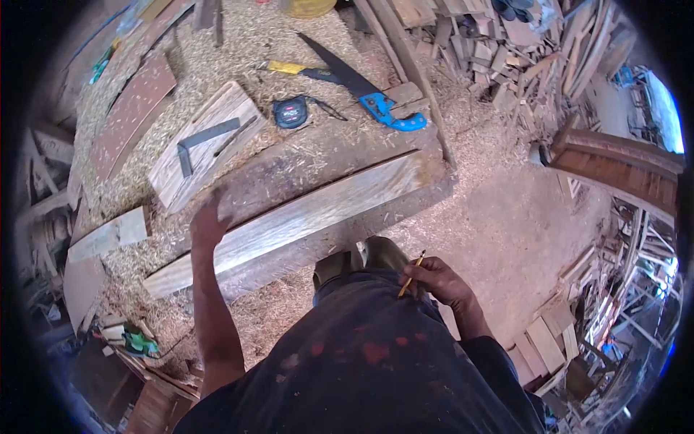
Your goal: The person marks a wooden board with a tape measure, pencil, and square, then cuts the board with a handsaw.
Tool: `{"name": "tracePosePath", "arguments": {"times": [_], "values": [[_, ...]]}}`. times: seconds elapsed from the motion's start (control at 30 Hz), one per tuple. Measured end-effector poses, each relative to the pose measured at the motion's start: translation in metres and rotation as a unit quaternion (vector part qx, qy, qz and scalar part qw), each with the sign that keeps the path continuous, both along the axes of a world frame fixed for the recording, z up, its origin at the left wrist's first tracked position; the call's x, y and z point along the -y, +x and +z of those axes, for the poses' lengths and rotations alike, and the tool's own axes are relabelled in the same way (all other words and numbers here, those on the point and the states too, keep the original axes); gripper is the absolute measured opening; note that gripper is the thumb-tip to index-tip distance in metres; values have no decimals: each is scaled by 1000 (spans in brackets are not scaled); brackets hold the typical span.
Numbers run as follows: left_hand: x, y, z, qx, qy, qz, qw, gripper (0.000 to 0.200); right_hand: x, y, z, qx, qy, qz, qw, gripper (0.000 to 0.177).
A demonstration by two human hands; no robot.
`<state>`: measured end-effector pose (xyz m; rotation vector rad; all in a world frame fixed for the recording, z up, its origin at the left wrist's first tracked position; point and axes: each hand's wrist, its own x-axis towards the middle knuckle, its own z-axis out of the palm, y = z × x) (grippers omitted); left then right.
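Note:
My right hand [441,281] is closed around a yellow pencil [410,276], held upright in front of my dark, paint-stained shirt. My left hand [210,223] is over the workbench, at the back edge of a long pale plank [303,213], its thumb apart from its somewhat blurred fingers. Just beyond it, a shorter, wider board [168,181] lies at an angle. On that board rests a metal try square [185,150]. Behind the long plank are a dark tape measure [290,112] and a handsaw with a blue handle [379,108].
Wood shavings [253,43] cover much of the workbench. A yellow-handled tool [285,67] lies beside the saw blade. Offcuts [499,61] are heaped at the back right. A wooden furniture piece [614,170] stands at right, with stacked boards [546,347] at lower right.

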<state>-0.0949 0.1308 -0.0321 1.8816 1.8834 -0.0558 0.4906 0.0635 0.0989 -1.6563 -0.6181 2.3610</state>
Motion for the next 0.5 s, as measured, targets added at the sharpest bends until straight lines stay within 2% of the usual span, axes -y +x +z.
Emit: {"name": "tracePosePath", "arguments": {"times": [0.07, 0.13, 0.2, 0.3, 0.4, 0.43, 0.5], "values": [[-75, 83, 5, 37, 53, 7, 998, 72, 8, 3, -5, 20, 3, -41, 999, 35], [-135, 156, 15, 23, 184, -114, 976, 70, 9, 4, -5, 59, 19, -83, 995, 36], [-180, 195, -16, -84, 229, -162, 956, 68, 10, 13, -9, 117, 72, -71, 988, 37], [-216, 221, -22, -179, 95, -186, 961, 70, 10, 25, -5, 139, 95, -97, 981, 37], [-226, 221, -15, -176, 83, -207, 959, 72, 10, 33, -4, 140, 106, -146, 974, 37], [-226, 217, -15, -151, 126, -209, 958, 80, 11, 34, -6, 140, 114, -158, 971, 36], [-212, 223, 2, -101, 158, -133, 973, 89, 11, 41, -16, 138, 140, -168, 966, 33]]}}
